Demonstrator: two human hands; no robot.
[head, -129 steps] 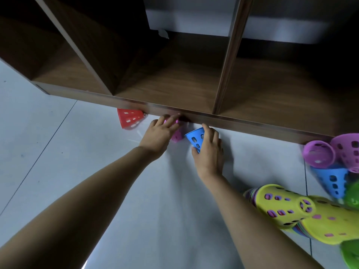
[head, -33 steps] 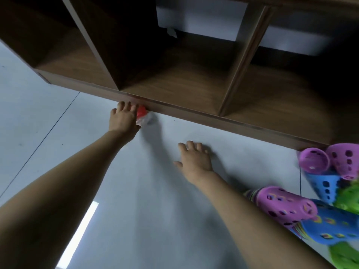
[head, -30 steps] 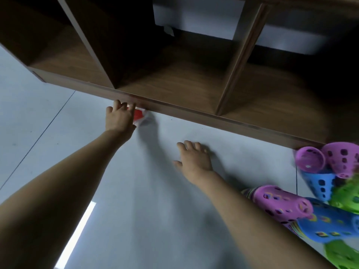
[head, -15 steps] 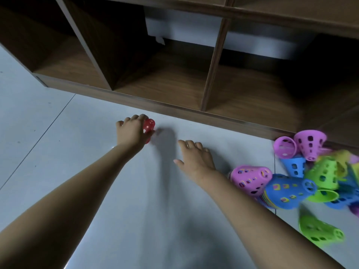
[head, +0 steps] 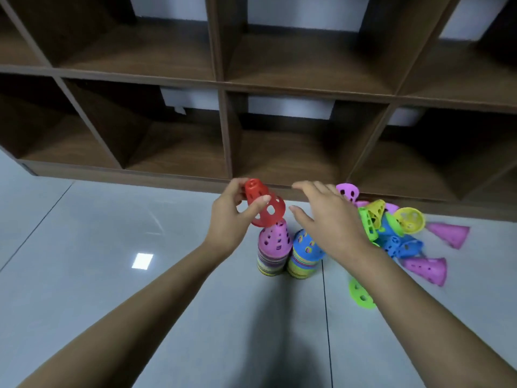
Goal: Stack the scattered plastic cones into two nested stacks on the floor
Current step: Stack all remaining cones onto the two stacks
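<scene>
My left hand (head: 228,219) has its fingers clamped on a red cone (head: 264,204), tilted just above the pink-topped stack (head: 271,247) on the floor. My right hand (head: 327,219) hovers empty, fingers apart, over the blue-topped stack (head: 305,254). Next I judge I must level the cone and seat it; loose cones (head: 397,233) wait right.

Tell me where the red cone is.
Head view, centre: the red cone is pinched in the left hand, tilted, just above the purple-topped stack.
</scene>
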